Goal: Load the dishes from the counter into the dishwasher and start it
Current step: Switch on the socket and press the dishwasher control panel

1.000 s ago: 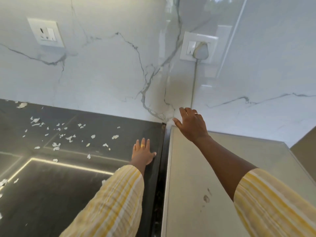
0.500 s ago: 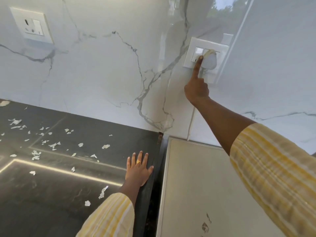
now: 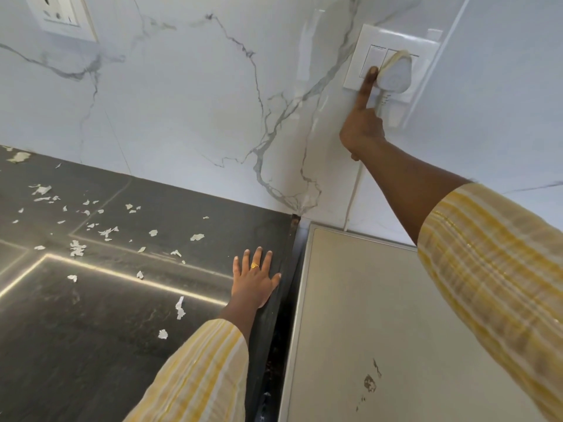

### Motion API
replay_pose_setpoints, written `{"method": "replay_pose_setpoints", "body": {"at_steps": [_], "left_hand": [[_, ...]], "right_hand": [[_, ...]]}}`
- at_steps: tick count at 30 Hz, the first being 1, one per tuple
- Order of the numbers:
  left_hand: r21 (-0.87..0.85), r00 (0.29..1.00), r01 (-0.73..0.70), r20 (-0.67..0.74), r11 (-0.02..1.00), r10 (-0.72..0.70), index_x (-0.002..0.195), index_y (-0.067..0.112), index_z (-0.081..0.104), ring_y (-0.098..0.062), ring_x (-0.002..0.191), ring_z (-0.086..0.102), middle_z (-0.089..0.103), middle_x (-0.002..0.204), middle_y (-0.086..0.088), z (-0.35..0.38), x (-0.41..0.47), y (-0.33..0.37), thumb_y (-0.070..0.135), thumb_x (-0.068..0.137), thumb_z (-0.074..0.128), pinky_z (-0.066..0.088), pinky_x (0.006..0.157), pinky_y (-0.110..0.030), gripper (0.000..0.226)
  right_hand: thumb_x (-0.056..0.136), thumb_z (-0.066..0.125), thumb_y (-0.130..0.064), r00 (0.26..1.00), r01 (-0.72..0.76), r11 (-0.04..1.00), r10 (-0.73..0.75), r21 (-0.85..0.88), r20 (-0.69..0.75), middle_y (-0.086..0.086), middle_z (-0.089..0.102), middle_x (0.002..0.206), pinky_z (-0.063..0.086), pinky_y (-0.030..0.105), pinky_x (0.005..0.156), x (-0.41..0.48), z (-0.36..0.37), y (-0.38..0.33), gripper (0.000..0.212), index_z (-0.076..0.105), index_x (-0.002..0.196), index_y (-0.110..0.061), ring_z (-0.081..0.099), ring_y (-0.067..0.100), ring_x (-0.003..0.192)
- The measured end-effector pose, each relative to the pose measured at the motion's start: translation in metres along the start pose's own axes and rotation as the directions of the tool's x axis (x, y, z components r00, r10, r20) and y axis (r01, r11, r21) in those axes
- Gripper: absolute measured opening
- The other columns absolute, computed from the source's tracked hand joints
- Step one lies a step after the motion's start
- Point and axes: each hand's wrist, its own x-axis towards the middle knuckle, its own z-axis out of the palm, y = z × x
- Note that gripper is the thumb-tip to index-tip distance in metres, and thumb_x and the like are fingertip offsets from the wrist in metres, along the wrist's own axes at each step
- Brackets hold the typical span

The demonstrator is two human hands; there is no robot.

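Dishwasher [image 3: 380,315], judged the grey-topped unit at right, stands against the marble wall [image 3: 182,102]. Head view: right hand [image 3: 362,129] has risen from near its top; straight index finger [image 3: 365,89] presses the switch [image 3: 370,60] beside the plug [image 3: 396,76], grasping nothing; likely powering on. Left hand [image 3: 254,284] stays flat, released, on the dark, white-flecked surface [image 3: 122,330].

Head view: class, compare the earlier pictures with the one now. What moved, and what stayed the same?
The right hand rose from the back edge of the grey appliance top up the wall to the socket plate; its index finger now presses the switch beside the plug. Nothing was gripped or released. The left hand stayed flat on the dark counter.
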Motion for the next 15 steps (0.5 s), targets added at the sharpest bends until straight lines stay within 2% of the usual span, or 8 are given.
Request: {"method": "replay_pose_setpoints", "body": {"at_steps": [2, 4, 6, 10, 12, 14, 15], "left_hand": [[0.002, 1.0, -0.001, -0.001, 1.0, 0.001, 0.149, 0.025, -0.008, -0.029, 0.144, -0.013, -0.01, 0.158, -0.002, 0.0, 0.0, 0.0, 0.054, 0.097, 0.015, -0.011, 0.114, -0.048, 0.064], [0.002, 1.0, -0.003, 0.0, 1.0, 0.003, 0.149, 0.025, -0.008, -0.029, 0.144, -0.013, -0.01, 0.158, -0.002, 0.001, 0.0, -0.001, 0.054, 0.097, 0.015, -0.009, 0.115, -0.047, 0.064], [-0.001, 1.0, -0.003, -0.003, 1.0, 0.003, 0.149, 0.025, -0.009, -0.029, 0.144, -0.013, -0.011, 0.158, -0.003, 0.003, 0.0, -0.001, 0.054, 0.097, 0.015, -0.007, 0.116, -0.045, 0.064], [-0.001, 1.0, -0.015, 0.002, 1.0, 0.015, 0.149, 0.023, -0.01, -0.03, 0.144, -0.014, -0.012, 0.158, -0.004, 0.002, 0.0, -0.001, 0.053, 0.098, 0.014, -0.003, 0.117, -0.044, 0.065], [-0.001, 0.999, -0.015, 0.029, 1.0, 0.015, 0.149, 0.021, -0.011, -0.03, 0.144, -0.015, -0.013, 0.158, -0.005, -0.001, -0.002, 0.0, 0.053, 0.098, 0.014, -0.003, 0.117, -0.044, 0.065], [0.008, 0.998, -0.001, 0.058, 1.0, 0.001, 0.148, 0.018, -0.014, -0.032, 0.143, -0.016, -0.016, 0.157, -0.007, -0.005, -0.008, 0.002, 0.052, 0.098, 0.014, -0.003, 0.117, -0.044, 0.067], [-0.001, 0.998, 0.011, 0.06, 1.0, -0.011, 0.148, 0.017, -0.015, -0.032, 0.143, -0.016, -0.017, 0.157, -0.008, -0.007, -0.012, 0.003, 0.052, 0.098, 0.014, -0.004, 0.117, -0.044, 0.067]], "right_hand": [[0.093, 0.042, 0.0, 0.999, -0.007, 1.0, 0.006, 0.014, 0.048, 0.024, 0.056, 0.111, 0.056, 0.05, 0.068, -0.003, -0.004, -0.003, 0.092, -0.028, 0.139, -0.04, 0.051, 0.024, 0.057], [0.092, 0.045, -0.001, 0.996, -0.01, 0.999, 0.006, 0.04, 0.092, 0.026, 0.053, 0.114, 0.056, 0.051, 0.066, -0.008, -0.007, -0.007, 0.097, -0.032, 0.137, -0.04, 0.054, 0.027, 0.06], [0.091, 0.046, 0.0, 0.991, -0.024, 0.999, 0.018, 0.041, 0.135, 0.026, 0.051, 0.116, 0.057, 0.05, 0.058, -0.015, -0.009, -0.008, 0.101, -0.036, 0.133, -0.042, 0.056, 0.032, 0.061], [0.09, 0.044, 0.0, 0.977, -0.031, 0.998, 0.02, 0.049, 0.213, 0.027, 0.049, 0.121, 0.055, 0.039, 0.043, -0.031, -0.013, -0.002, 0.102, -0.039, 0.13, -0.043, 0.059, 0.033, 0.057], [0.09, 0.044, 0.0, 0.977, -0.024, 0.999, 0.019, 0.022, 0.213, 0.024, 0.055, 0.101, 0.056, 0.041, 0.045, -0.042, -0.019, 0.004, 0.101, -0.038, 0.132, -0.041, 0.06, 0.033, 0.055], [0.088, 0.043, 0.0, 0.981, 0.011, 1.0, -0.011, 0.002, 0.196, 0.015, 0.054, 0.075, 0.057, 0.046, 0.053, -0.056, -0.024, 0.011, 0.098, -0.033, 0.137, -0.036, 0.06, 0.032, 0.055], [0.088, 0.043, -0.001, 0.981, 0.031, 1.0, -0.029, -0.005, 0.193, 0.012, 0.052, 0.07, 0.057, 0.048, 0.058, -0.065, -0.026, 0.015, 0.097, -0.032, 0.139, -0.035, 0.061, 0.032, 0.057]]}}
